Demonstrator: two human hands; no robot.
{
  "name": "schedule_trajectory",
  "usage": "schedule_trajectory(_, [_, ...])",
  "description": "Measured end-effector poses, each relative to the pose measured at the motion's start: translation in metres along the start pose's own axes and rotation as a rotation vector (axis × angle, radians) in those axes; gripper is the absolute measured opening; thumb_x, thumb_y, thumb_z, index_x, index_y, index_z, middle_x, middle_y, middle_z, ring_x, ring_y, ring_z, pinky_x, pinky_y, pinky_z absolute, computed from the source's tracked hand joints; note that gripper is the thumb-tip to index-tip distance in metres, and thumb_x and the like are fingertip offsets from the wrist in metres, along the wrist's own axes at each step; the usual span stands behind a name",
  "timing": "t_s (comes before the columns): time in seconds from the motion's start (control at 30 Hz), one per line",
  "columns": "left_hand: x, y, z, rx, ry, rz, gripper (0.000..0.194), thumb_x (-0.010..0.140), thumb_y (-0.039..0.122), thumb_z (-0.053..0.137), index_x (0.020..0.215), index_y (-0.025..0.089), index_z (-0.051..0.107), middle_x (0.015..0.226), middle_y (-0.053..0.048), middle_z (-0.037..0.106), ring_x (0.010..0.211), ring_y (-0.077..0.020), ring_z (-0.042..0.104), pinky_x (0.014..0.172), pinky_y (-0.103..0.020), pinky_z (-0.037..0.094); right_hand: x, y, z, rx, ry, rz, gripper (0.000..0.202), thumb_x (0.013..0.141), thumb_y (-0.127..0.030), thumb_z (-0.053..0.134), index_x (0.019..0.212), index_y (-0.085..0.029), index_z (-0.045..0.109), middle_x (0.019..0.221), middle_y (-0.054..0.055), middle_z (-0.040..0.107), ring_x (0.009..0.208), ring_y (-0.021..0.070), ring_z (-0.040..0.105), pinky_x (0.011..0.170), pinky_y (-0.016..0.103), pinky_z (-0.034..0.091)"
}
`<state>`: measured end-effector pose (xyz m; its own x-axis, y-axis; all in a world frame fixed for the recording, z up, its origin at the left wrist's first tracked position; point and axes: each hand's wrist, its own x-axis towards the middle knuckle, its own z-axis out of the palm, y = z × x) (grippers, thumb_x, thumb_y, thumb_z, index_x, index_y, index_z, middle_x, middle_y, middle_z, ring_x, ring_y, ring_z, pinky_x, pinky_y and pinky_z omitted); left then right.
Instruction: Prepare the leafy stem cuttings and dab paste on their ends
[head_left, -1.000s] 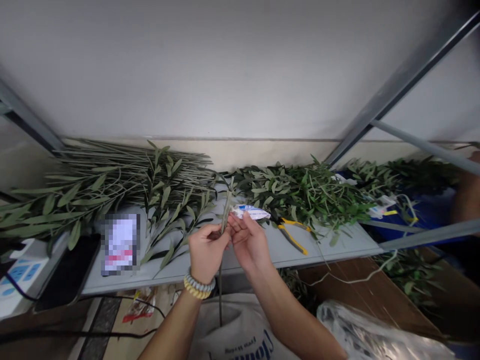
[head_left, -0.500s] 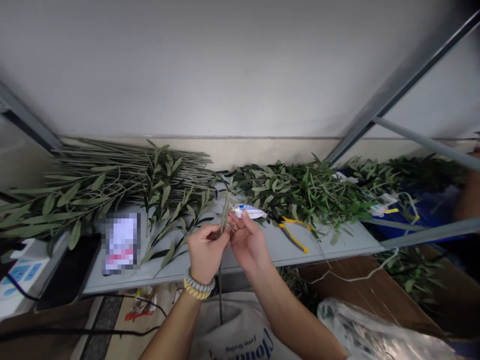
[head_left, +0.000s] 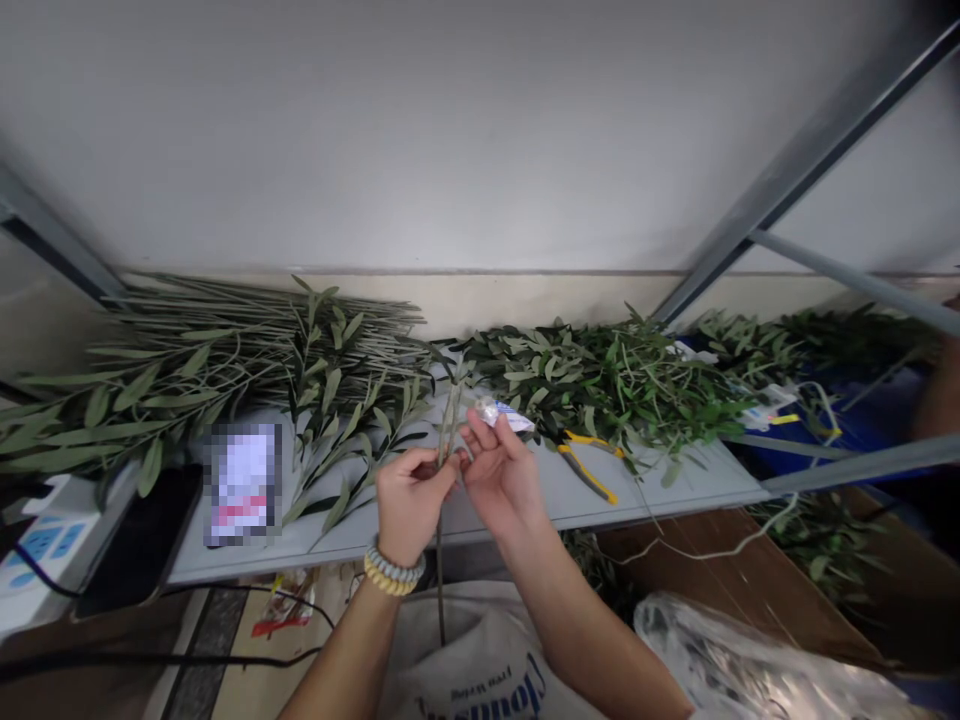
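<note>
My left hand (head_left: 411, 500) pinches an upright green stem (head_left: 441, 580), whose pale leafy upper part rises above the fingers. Close beside it, my right hand (head_left: 501, 472) is turned palm up with its fingers curled; a thin pale strand runs from the stem to its fingers. A small shiny wad (head_left: 489, 410) shows at the right fingertips, in front of a white and blue packet (head_left: 514, 416). Yellow-handled pliers (head_left: 589, 465) lie right of the hands, near leafy green sprigs (head_left: 622, 375).
Bare stems (head_left: 262, 310) and leafy branches (head_left: 142, 425) lie at the left. A phone (head_left: 244, 485) with a blurred screen rests on the grey shelf (head_left: 690, 485). Cardboard (head_left: 697, 575) and clear plastic (head_left: 720, 650) are below right, and a person's arm (head_left: 941, 385) shows at the far right.
My right hand has turned and its fingers have risen a little, and the shiny wad now shows at its fingertips. My left hand stays on the stem.
</note>
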<state>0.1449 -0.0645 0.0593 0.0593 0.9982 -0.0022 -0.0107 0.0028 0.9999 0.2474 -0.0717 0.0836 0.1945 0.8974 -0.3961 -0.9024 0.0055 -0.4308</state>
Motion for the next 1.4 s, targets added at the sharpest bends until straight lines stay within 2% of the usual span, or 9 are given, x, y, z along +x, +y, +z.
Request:
schedule_trajectory(0.1, [0.002,-0.003,-0.003,-0.098,0.029,-0.057,0.016,0.062,0.029,0.07,0.061,0.016,0.062,0.045,0.003,0.058,0.038,-0.0122,0.054,0.038,-0.023,0.045,0.004,-0.027,0.0,0.016,-0.003,-0.142,0.013,0.079,-0.032,0.058,0.072,-0.022,0.064,0.077,0.0,0.07,0.067,0.0134,0.061,0.057,0.026,0.046])
schedule_trajectory(0.3, [0.01,-0.013,-0.019,-0.185,0.105,-0.086,0.02,0.059,0.03,0.074,0.065,0.014,0.062,0.05,0.002,0.059,0.04,-0.0125,0.055,0.036,-0.023,0.045,0.005,-0.085,0.0,-0.101,-0.152,-0.609,0.029,0.077,-0.034,0.06,0.053,-0.02,0.05,0.051,-0.005,0.052,0.051,0.0092,0.051,0.053,0.025,0.044])
schedule_trajectory(0.4, [0.018,-0.012,-0.032,-0.212,0.215,-0.065,0.023,0.058,0.031,0.075,0.063,0.013,0.061,0.055,0.0,0.061,0.041,-0.012,0.055,0.035,-0.022,0.045,0.007,-0.088,-0.002,-0.297,-0.036,-0.885,0.011,0.072,-0.03,0.066,0.077,-0.021,0.063,0.052,-0.006,0.056,0.045,0.008,0.05,0.047,0.022,0.041])
schedule_trajectory(0.5, [0.026,-0.009,-0.042,-0.227,0.239,-0.064,0.023,0.057,0.03,0.076,0.065,0.013,0.062,0.058,-0.001,0.062,0.041,-0.0117,0.055,0.034,-0.022,0.044,0.017,-0.082,-0.006,-0.53,0.07,-1.052,0.038,0.066,-0.023,0.07,0.103,-0.021,0.064,0.07,0.0,0.068,0.05,0.0113,0.058,0.044,0.022,0.04])
schedule_trajectory(0.63, [0.03,-0.01,-0.049,-0.235,0.195,-0.093,0.025,0.056,0.029,0.077,0.07,0.012,0.064,0.059,-0.001,0.062,0.043,-0.0119,0.056,0.036,-0.022,0.045,0.045,-0.081,-0.006,-0.763,-0.109,-0.899,0.049,0.057,-0.012,0.069,0.104,-0.023,0.066,0.101,0.004,0.069,0.078,0.0163,0.063,0.063,0.027,0.048])
schedule_trajectory(0.73, [0.03,-0.014,-0.052,-0.24,0.22,-0.105,0.026,0.055,0.03,0.078,0.069,0.012,0.064,0.058,0.0,0.061,0.044,-0.0129,0.057,0.036,-0.023,0.045,0.079,-0.084,-0.003,-0.909,-0.251,-0.742,0.046,0.056,-0.011,0.066,0.1,-0.022,0.068,0.103,0.004,0.069,0.085,0.0182,0.061,0.072,0.029,0.047])
schedule_trajectory(0.87, [0.03,-0.015,-0.057,-0.201,0.235,-0.114,0.029,0.054,0.033,0.078,0.07,0.012,0.064,0.06,-0.001,0.062,0.044,-0.0132,0.057,0.036,-0.023,0.045,0.14,-0.075,0.003,-1.218,-0.09,-0.836,0.018,0.069,-0.024,0.057,0.083,-0.018,0.068,0.072,0.001,0.068,0.068,0.0163,0.058,0.068,0.028,0.045])
schedule_trajectory(1.1, [0.025,-0.016,-0.068,-0.14,0.219,-0.181,0.03,0.053,0.033,0.079,0.073,0.013,0.067,0.051,0.001,0.061,0.041,-0.0119,0.054,0.037,-0.022,0.044,0.233,-0.037,0.021,-1.41,0.088,-0.837,0.044,0.077,-0.022,0.052,0.118,-0.009,0.041,0.078,0.006,0.067,0.069,0.0174,0.06,0.069,0.026,0.044])
schedule_trajectory(1.4, [0.028,-0.015,-0.093,-0.174,0.319,-0.256,0.027,0.052,0.029,0.08,0.07,0.014,0.067,0.055,0.001,0.062,0.044,-0.0115,0.055,0.038,-0.021,0.045,0.271,-0.01,0.02,-1.71,0.256,-0.754,0.02,0.078,-0.017,0.052,0.093,-0.009,0.062,0.095,0.022,0.067,0.092,0.028,0.062,0.083,0.032,0.041])
